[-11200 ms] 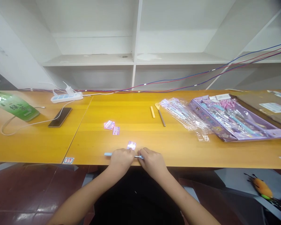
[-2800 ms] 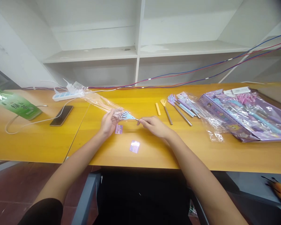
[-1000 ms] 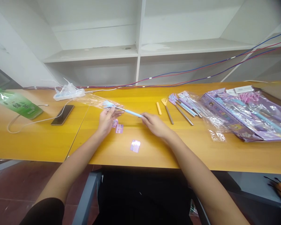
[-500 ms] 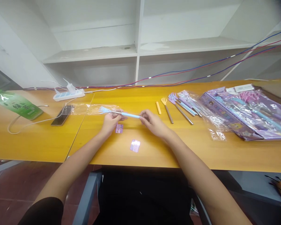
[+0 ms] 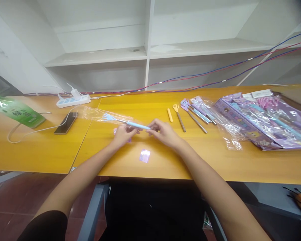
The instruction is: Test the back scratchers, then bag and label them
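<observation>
A light blue back scratcher (image 5: 138, 125) with a hand-shaped head and a metal rod lies between my hands, its head inside or over a clear plastic sleeve (image 5: 91, 113). My left hand (image 5: 124, 135) is closed around the sleeve's open end and the handle. The fingers of my right hand (image 5: 162, 131) pinch the handle's right tip. One purple card (image 5: 144, 156) lies on the table below my hands; another card (image 5: 115, 131) is partly covered by my left hand.
Right of my hands lie a yellow handle (image 5: 170, 115), a yellow scratcher (image 5: 179, 117), purple scratchers (image 5: 194, 117) and a purple box (image 5: 251, 125) of wrapped ones. At left are a phone (image 5: 66, 124), a power strip (image 5: 73, 101) and a green bottle (image 5: 20, 112).
The blue scratcher has tilted, its head shifting slightly up and left. My left hand has moved a little right and down, and now covers part of the nearer card.
</observation>
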Demonstrator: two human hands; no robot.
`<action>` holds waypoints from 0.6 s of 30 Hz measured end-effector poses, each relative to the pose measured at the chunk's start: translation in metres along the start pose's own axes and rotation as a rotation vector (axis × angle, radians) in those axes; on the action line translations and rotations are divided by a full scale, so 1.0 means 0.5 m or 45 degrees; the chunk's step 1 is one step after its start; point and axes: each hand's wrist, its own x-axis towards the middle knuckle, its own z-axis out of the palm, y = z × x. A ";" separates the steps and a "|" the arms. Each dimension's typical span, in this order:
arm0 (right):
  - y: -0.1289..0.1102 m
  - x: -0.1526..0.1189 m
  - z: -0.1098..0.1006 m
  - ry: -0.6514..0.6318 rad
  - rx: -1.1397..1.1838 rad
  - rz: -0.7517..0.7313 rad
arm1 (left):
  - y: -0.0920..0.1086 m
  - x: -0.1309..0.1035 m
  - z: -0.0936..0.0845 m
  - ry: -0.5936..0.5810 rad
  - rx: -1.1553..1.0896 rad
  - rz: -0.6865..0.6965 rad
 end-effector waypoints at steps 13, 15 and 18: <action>0.021 -0.003 0.036 0.190 -0.393 -0.279 | -0.033 -0.022 0.040 -0.371 0.086 -0.047; 0.022 0.000 0.039 0.218 -0.468 -0.382 | -0.037 -0.025 0.042 -0.384 0.094 -0.062; 0.022 0.003 0.041 0.236 -0.544 -0.464 | -0.040 -0.028 0.042 -0.371 0.133 -0.053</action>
